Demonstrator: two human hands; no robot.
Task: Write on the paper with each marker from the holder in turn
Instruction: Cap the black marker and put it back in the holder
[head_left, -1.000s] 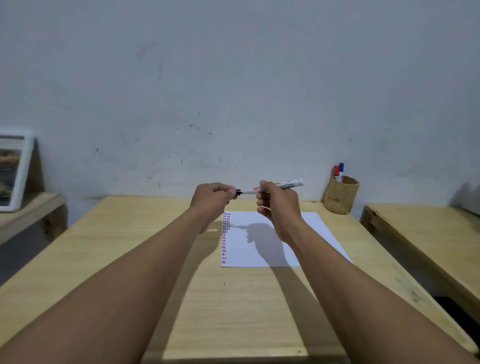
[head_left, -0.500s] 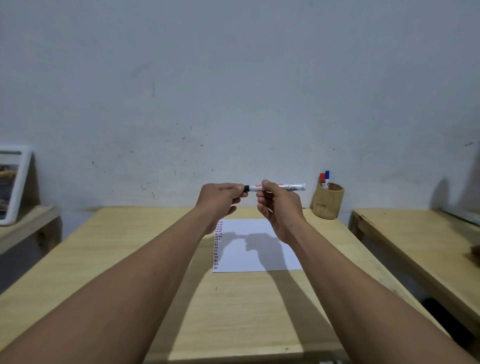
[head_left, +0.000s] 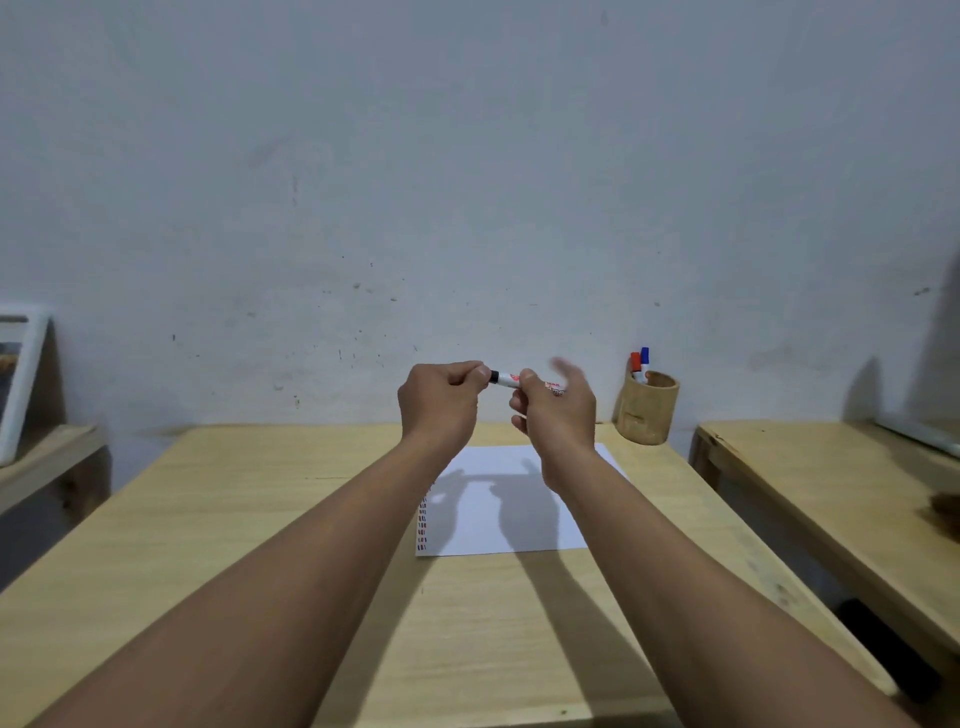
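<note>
Head view: a marker (head_left: 506, 379) is held level above the paper (head_left: 519, 504), its black cap end pinched in the left hand (head_left: 441, 400), its barrel loosely gripped by the right hand (head_left: 553, 410), fingers partly spread. Light, stiff, smooth; best taken mid-barrel. Two more markers are left in the holder (head_left: 647, 415).

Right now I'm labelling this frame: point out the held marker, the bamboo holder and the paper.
held marker (head_left: 505, 378), head view, white barrel.
bamboo holder (head_left: 647, 415), head view, front wall.
paper (head_left: 488, 460), head view, bare top area.

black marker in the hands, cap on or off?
On, as far as shows: the black cap sits flush against the white marker, pinched by the left hand; the right hand grips the barrel.
</note>
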